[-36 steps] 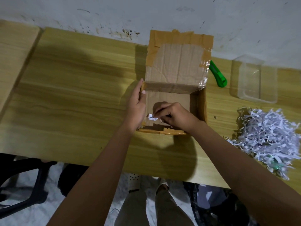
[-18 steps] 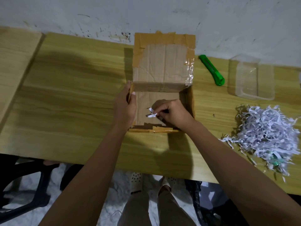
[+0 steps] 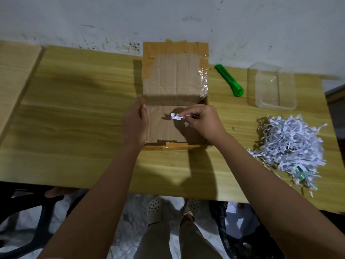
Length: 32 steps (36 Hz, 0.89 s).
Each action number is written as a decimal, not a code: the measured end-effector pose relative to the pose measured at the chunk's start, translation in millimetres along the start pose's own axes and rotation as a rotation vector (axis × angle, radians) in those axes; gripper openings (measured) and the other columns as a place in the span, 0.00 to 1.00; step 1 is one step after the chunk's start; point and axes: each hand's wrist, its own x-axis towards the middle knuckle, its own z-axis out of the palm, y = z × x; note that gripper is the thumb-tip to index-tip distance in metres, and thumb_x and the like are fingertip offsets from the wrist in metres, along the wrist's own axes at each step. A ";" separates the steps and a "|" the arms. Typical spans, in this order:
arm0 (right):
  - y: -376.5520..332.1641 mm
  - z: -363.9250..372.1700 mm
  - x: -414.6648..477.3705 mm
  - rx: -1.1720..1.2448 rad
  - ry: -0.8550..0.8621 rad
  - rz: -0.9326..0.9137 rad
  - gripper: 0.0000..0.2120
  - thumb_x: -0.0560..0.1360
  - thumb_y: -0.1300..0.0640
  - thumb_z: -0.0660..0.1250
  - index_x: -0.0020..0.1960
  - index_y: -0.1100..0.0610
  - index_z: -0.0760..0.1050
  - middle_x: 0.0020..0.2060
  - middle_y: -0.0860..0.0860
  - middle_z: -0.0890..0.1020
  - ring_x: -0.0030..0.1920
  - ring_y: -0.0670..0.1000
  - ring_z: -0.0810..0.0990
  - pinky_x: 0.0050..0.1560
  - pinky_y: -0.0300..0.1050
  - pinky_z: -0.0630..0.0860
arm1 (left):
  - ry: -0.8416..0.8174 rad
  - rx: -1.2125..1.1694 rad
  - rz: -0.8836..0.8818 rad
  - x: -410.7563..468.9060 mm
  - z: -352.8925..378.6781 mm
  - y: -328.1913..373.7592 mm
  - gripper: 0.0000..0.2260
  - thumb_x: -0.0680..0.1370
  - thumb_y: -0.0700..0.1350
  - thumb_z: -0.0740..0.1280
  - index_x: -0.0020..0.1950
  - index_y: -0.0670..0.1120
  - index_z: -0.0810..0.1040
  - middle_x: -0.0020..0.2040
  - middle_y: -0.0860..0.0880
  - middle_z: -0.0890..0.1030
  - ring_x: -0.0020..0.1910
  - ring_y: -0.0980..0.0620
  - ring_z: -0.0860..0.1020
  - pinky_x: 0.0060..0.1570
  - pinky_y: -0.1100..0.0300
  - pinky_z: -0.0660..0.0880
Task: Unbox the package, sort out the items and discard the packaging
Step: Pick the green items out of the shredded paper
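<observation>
Head view: box (image 3: 168, 128) open on the table (image 3: 74, 109), its back flap (image 3: 175, 71) standing up toward the wall (image 3: 168, 15), edged with brown and clear tape. Inside I see bare cardboard floor.

My left hand (image 3: 135, 122) wraps the box's left wall, thumb inside the rim, fingers outside. Closed on the wall.

My right hand (image 3: 203, 120) is over the box's right half, above the opening. Thumb and forefinger pinched shut on a paper scrap (image 3: 176, 116), white, which sticks out left from my fingertips over the middle of the box. A second small white bit shows just under that hand; whether I hold it too, cannot tell.

Right of the box, well apart: shred pile (image 3: 291, 144), white strips with something green at its near edge. Behind the pile, a clear tub (image 3: 270, 86). Between tub and flap, a green cutter (image 3: 229, 80) lying at a slant.
</observation>
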 end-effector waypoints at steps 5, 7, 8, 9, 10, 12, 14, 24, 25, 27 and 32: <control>1.3 -18.8 -7.8 0.031 0.089 0.042 0.07 0.70 0.67 0.71 0.46 0.61 0.83 0.41 0.52 0.83 0.37 0.36 0.78 0.41 0.26 0.74 | -0.004 0.103 0.070 -1.2 -4.8 8.7 0.15 0.79 0.38 0.59 0.66 0.41 0.72 0.55 0.38 0.80 0.53 0.42 0.77 0.54 0.55 0.70; 2.4 -32.0 -14.3 0.042 0.134 0.051 0.06 0.70 0.67 0.70 0.46 0.61 0.83 0.39 0.50 0.81 0.36 0.32 0.77 0.39 0.27 0.74 | -0.002 0.155 0.067 -1.0 -4.7 13.8 0.15 0.78 0.37 0.59 0.65 0.39 0.73 0.58 0.39 0.78 0.57 0.42 0.75 0.58 0.56 0.68; 3.5 -38.8 -17.6 0.041 0.162 0.052 0.06 0.70 0.67 0.70 0.45 0.61 0.83 0.39 0.50 0.81 0.36 0.32 0.77 0.38 0.27 0.75 | 0.006 0.180 0.062 -0.6 -5.0 16.5 0.16 0.77 0.36 0.59 0.64 0.38 0.73 0.59 0.39 0.77 0.59 0.41 0.74 0.58 0.57 0.67; 5.6 -46.7 -21.1 0.037 0.200 0.054 0.06 0.70 0.67 0.70 0.45 0.61 0.83 0.38 0.50 0.81 0.36 0.33 0.77 0.38 0.27 0.74 | 0.020 0.195 0.060 -0.4 -5.1 20.1 0.16 0.76 0.34 0.59 0.63 0.37 0.73 0.59 0.38 0.75 0.59 0.41 0.72 0.59 0.57 0.66; 8.7 -56.4 -25.6 0.031 0.248 0.061 0.06 0.70 0.67 0.70 0.45 0.61 0.83 0.38 0.50 0.80 0.37 0.33 0.77 0.37 0.27 0.74 | 0.035 0.195 0.066 -1.3 -3.8 26.7 0.17 0.75 0.33 0.58 0.63 0.37 0.72 0.60 0.38 0.74 0.60 0.40 0.72 0.60 0.57 0.65; 17.8 -77.5 -36.4 0.006 0.344 0.090 0.05 0.70 0.66 0.70 0.45 0.61 0.83 0.38 0.50 0.80 0.37 0.32 0.77 0.36 0.26 0.73 | 0.048 0.168 0.104 -4.4 3.5 45.5 0.18 0.75 0.32 0.58 0.64 0.36 0.71 0.63 0.36 0.73 0.63 0.39 0.71 0.63 0.54 0.66; 30.2 -98.2 -50.0 -0.020 0.416 0.143 0.05 0.70 0.65 0.71 0.45 0.61 0.83 0.38 0.51 0.81 0.35 0.32 0.77 0.35 0.25 0.73 | 0.020 0.151 0.164 -10.8 18.3 71.5 0.17 0.76 0.34 0.58 0.65 0.36 0.71 0.64 0.36 0.72 0.65 0.41 0.70 0.66 0.53 0.67; 85.3 -154.6 -115.8 -0.304 0.394 0.103 0.09 0.70 0.69 0.68 0.48 0.62 0.82 0.46 0.58 0.85 0.49 0.56 0.82 0.50 0.34 0.69 | -0.404 -0.144 0.420 -90.5 142.2 169.1 0.15 0.76 0.35 0.57 0.59 0.38 0.77 0.57 0.41 0.79 0.57 0.44 0.77 0.54 0.68 0.66; 88.9 -160.0 -120.8 -0.323 0.413 0.087 0.09 0.70 0.68 0.68 0.49 0.62 0.82 0.48 0.58 0.84 0.50 0.56 0.82 0.52 0.34 0.69 | -0.439 -0.167 0.411 -97.1 153.1 172.4 0.15 0.76 0.37 0.56 0.59 0.38 0.77 0.57 0.40 0.79 0.56 0.44 0.77 0.53 0.66 0.67; 99.4 -172.0 -131.0 -0.341 0.487 0.093 0.10 0.72 0.66 0.66 0.52 0.61 0.81 0.51 0.57 0.83 0.54 0.55 0.80 0.55 0.33 0.68 | -0.495 -0.201 0.390 -109.3 172.4 177.4 0.17 0.75 0.38 0.55 0.59 0.38 0.77 0.57 0.41 0.79 0.56 0.44 0.77 0.54 0.63 0.68; 132.8 -196.4 -150.9 -0.347 0.493 0.170 0.13 0.74 0.59 0.66 0.58 0.59 0.79 0.58 0.55 0.79 0.60 0.54 0.75 0.62 0.43 0.70 | -0.730 -0.253 0.410 -133.6 214.3 191.3 0.18 0.79 0.46 0.58 0.68 0.44 0.70 0.70 0.44 0.69 0.69 0.52 0.67 0.66 0.60 0.66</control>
